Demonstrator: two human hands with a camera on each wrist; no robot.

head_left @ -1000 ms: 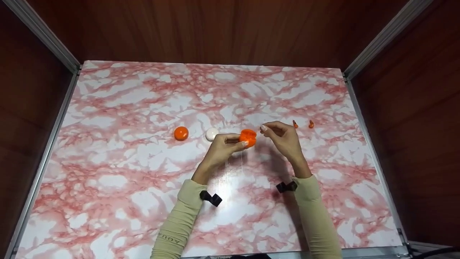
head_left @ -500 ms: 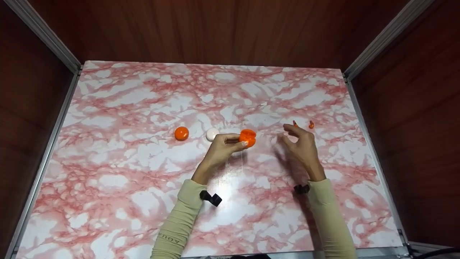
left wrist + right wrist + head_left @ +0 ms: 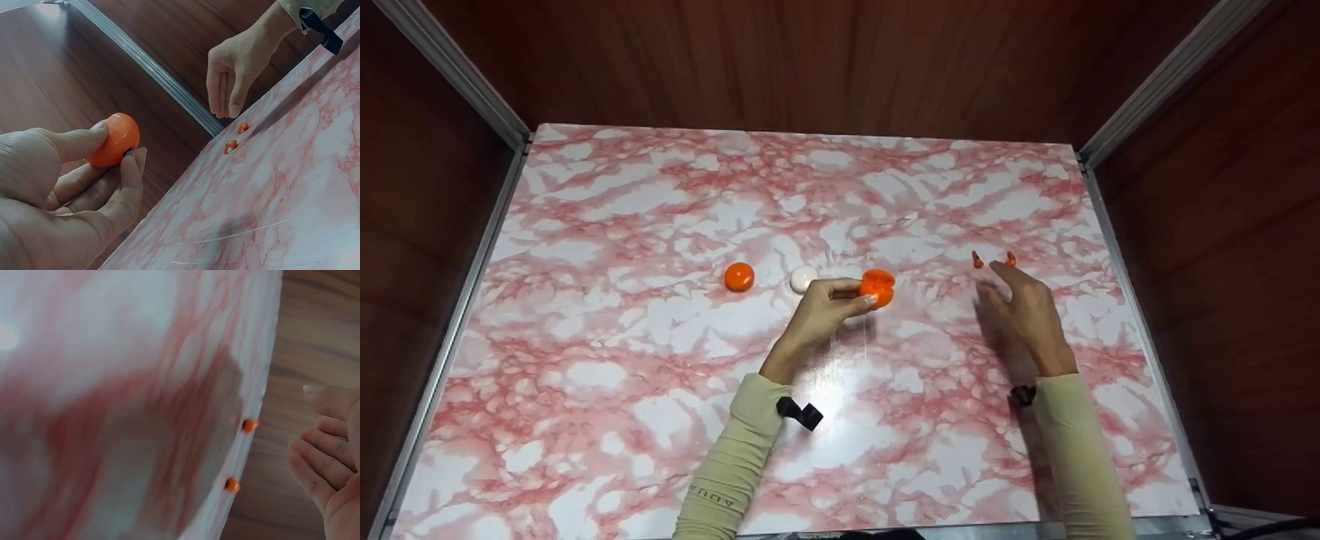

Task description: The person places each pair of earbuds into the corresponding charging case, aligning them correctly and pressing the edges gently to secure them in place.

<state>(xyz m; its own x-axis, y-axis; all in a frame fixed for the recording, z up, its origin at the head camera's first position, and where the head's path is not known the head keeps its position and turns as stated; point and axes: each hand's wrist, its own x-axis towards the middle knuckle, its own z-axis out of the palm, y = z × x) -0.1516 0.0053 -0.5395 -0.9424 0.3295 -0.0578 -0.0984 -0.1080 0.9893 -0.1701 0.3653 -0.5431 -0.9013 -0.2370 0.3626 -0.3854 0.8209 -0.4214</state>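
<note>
My left hand (image 3: 825, 311) holds a small orange earbud case (image 3: 877, 288) between thumb and fingers, its lid raised, above the table. In the left wrist view the rounded orange shell (image 3: 119, 138) shows from its outside. Over the right part of the table hovers my right hand (image 3: 1027, 311), thumb and fingers apart and nothing between them. Just beyond its fingertips lie two orange earbuds, the left earbud (image 3: 977, 259) and the right earbud (image 3: 1010, 259). The right wrist view shows both earbuds apart from that hand (image 3: 332, 455).
A round glossy orange case (image 3: 739, 277) rests on the marbled table (image 3: 660, 420) to the left. Partly behind my left hand is a round white case (image 3: 802, 280). Dark wooden panels (image 3: 795, 67) enclose the table's back and sides.
My right hand has moved right, away from the orange earbud case, toward the two earbuds, its fingers parting. The left hand and the case in it have stayed put.
</note>
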